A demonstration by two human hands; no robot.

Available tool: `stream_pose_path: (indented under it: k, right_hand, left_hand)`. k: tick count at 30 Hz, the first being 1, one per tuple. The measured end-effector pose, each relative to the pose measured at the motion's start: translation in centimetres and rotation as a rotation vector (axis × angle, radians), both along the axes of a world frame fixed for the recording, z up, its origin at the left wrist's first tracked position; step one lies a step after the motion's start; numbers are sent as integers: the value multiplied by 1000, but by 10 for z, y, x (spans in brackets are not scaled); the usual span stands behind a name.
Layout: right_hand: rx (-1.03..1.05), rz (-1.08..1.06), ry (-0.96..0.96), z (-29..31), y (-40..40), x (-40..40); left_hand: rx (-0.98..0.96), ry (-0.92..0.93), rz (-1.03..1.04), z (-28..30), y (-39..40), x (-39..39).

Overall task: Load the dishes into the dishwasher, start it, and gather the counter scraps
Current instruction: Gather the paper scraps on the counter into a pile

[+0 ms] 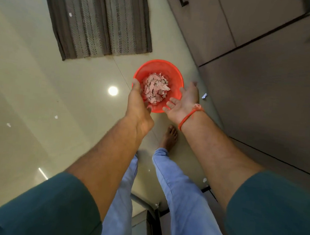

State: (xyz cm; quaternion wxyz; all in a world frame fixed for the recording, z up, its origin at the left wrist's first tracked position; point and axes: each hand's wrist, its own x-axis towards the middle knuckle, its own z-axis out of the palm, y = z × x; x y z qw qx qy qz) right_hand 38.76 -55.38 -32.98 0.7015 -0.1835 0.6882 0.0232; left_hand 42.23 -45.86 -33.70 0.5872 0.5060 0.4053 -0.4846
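Observation:
A red plastic bowl [166,71] hangs above the glossy floor in the middle of the view, filled with several pale torn scraps [155,89]. My left hand [138,104] grips the bowl's left rim, thumb over the edge. My right hand [185,101] is beside the bowl's right rim, palm up and fingers straight, with nothing in it; a red thread circles its wrist. Whether it touches the bowl I cannot tell.
A grey striped mat [97,19] lies on the cream tiled floor [39,87] ahead. Grey cabinet fronts [267,80] run along the right. A few small white scraps [204,96] lie scattered on the floor. My bare foot [169,137] stands below the bowl.

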Motion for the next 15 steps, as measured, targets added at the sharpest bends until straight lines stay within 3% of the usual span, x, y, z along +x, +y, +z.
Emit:
stream_pose_path:
  k: [15]
  right_hand:
    - [-103, -142, -234, 252, 58, -73]
  left_hand:
    - [-134, -308, -289, 261, 56, -38]
